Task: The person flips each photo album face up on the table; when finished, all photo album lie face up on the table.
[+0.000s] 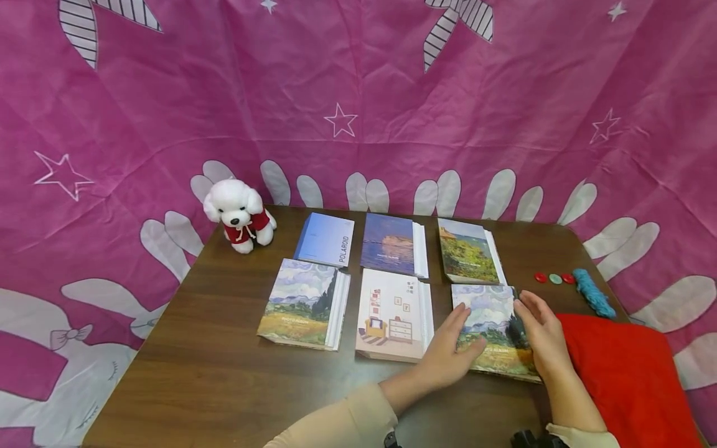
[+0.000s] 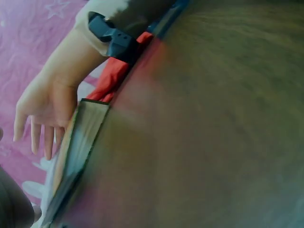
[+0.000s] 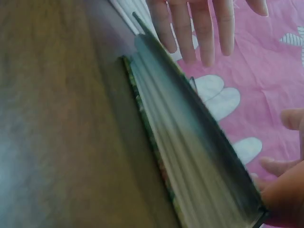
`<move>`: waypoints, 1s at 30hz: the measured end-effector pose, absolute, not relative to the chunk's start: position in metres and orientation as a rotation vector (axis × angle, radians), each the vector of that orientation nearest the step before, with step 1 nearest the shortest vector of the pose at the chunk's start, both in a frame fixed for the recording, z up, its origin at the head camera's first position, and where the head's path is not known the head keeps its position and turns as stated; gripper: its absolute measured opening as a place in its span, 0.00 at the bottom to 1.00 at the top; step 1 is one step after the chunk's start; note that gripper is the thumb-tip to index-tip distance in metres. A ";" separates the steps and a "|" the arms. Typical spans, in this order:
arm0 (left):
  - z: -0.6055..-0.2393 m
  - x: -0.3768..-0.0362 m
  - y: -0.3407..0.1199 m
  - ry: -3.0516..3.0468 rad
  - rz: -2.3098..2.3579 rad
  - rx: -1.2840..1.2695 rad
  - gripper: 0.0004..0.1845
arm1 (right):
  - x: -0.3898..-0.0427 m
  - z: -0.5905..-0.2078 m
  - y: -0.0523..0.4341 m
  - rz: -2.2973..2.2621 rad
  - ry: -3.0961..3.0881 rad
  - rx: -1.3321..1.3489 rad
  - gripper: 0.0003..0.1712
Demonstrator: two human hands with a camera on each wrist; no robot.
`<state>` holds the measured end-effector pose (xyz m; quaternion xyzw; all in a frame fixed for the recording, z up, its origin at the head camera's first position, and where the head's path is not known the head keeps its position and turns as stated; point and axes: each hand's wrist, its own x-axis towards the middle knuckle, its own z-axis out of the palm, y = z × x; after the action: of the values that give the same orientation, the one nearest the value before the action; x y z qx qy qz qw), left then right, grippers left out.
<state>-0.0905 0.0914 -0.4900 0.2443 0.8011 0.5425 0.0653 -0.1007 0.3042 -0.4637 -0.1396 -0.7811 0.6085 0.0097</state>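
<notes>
A photo album with a painted landscape cover (image 1: 487, 320) lies flat at the near right of the table, its cover facing up. My left hand (image 1: 448, 351) is at its left side, fingers extended over the cover and thumb spread apart. At the opposite edge is my right hand (image 1: 543, 339), fingers loosely extended and overlapping the cover's right side. Page edges of the album (image 3: 185, 142) show in the right wrist view, with the left hand's straight fingers (image 3: 206, 38) beyond. In the left wrist view, the right hand (image 2: 50, 102) hangs relaxed behind the album.
More albums lie in two rows: a blue one (image 1: 325, 239), a purple seascape (image 1: 388, 244), a garden one (image 1: 467, 252), a landscape one (image 1: 299, 302) and a room-pattern one (image 1: 389, 314). Around them are a plush dog (image 1: 235, 211), buttons (image 1: 555, 279), blue yarn (image 1: 594, 292) and red cloth (image 1: 627, 373).
</notes>
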 end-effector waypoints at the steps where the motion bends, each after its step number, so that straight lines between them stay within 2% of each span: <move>1: -0.491 -0.089 0.093 2.423 1.620 0.742 0.35 | -0.100 -0.465 0.305 1.901 -2.444 -0.472 0.42; 6: -0.497 -0.084 0.097 2.470 1.505 0.768 0.37 | -0.098 -0.469 0.308 1.923 -2.402 -0.653 0.42; 10: -0.498 -0.084 0.098 2.489 1.444 0.783 0.38 | -0.098 -0.471 0.307 1.952 -2.365 -0.690 0.41; 19: -0.493 -0.086 0.105 2.369 1.503 0.599 0.38 | -0.094 -0.468 0.323 2.147 -2.207 -0.752 0.42; 27: -0.489 -0.086 0.110 2.332 1.531 0.533 0.36 | -0.094 -0.458 0.332 2.094 -2.148 -0.544 0.26; 30: -0.490 -0.086 0.112 2.281 1.583 0.502 0.37 | -0.098 -0.449 0.332 2.095 -2.190 -0.488 0.22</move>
<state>-0.0864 0.1121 -0.4903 0.1755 0.7982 0.5538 0.1593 -0.0980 0.3322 -0.4491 -0.1589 -0.7129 0.6821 0.0360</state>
